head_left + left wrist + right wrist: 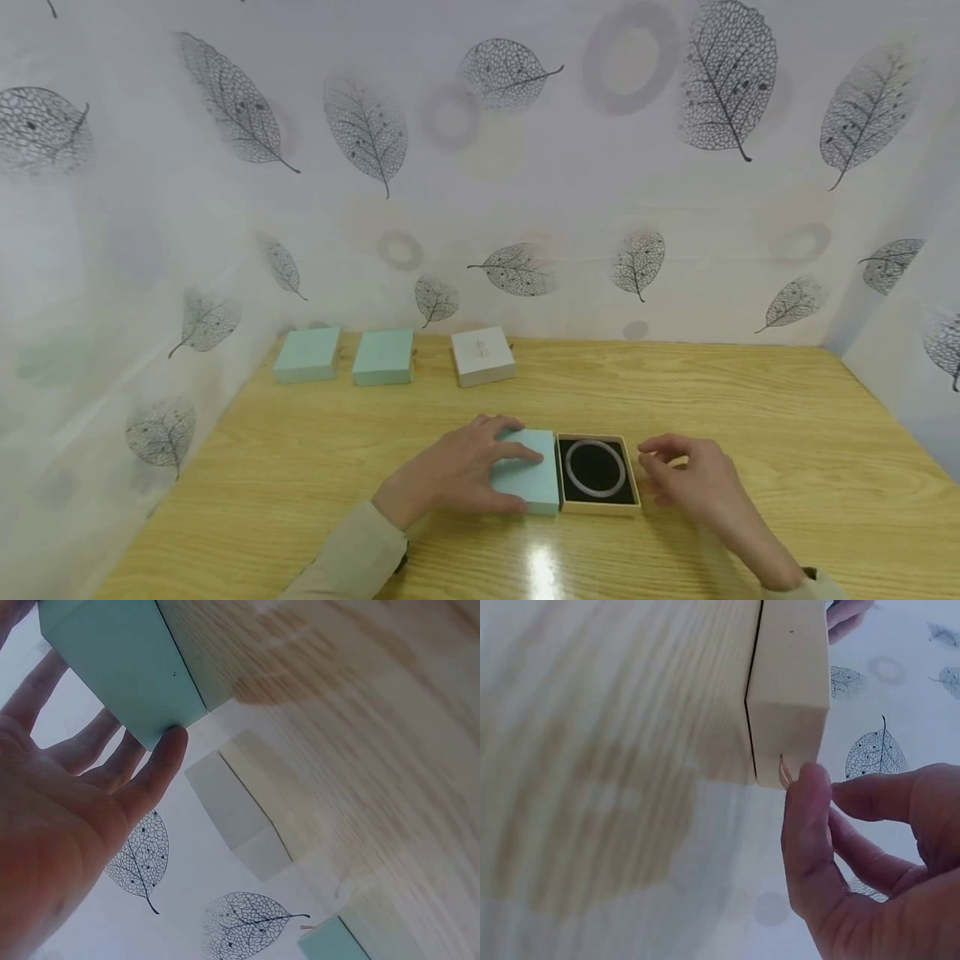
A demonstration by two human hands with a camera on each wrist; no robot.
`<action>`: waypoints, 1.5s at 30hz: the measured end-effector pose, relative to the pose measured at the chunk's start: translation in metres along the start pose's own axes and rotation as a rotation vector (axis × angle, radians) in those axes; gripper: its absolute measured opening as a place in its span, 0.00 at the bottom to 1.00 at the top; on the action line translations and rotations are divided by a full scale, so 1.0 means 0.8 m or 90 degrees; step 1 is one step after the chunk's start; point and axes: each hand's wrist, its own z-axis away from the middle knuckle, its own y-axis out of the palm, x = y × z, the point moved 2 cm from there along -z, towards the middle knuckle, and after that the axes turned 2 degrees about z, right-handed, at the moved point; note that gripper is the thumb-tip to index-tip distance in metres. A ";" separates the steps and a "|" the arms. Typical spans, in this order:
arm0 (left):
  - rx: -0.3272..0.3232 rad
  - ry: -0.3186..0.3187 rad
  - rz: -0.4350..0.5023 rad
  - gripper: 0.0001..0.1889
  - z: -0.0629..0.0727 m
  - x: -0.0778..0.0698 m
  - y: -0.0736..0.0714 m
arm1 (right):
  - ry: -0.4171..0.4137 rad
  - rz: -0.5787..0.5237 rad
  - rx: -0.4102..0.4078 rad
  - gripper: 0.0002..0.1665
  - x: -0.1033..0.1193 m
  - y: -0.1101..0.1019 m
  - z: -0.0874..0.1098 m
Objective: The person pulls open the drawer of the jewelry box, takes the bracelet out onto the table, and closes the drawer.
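Note:
A mint-green box sleeve (534, 475) lies on the table, and my left hand (472, 467) grips it from above with fingers and thumb spread across it. In the left wrist view, fingertips press at the edge of the sleeve (120, 667). To its right sits a cream-edged drawer (600, 510) with black lining, its left side right against the sleeve. A pale round bangle (595, 492) lies on the lining. My right hand (697, 479) is at the drawer's right end, pinching a small ribbon loop (784, 771) between thumb and index finger.
Two mint-green boxes (307, 354) and a white box (483, 357) stand along the back of the wood-grain table (750, 400). Behind and beside the table hangs a white cloth (525, 208) printed with leaves.

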 end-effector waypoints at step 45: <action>-0.004 -0.003 0.012 0.30 0.001 -0.001 0.000 | -0.075 0.007 0.091 0.17 0.031 -0.013 -0.008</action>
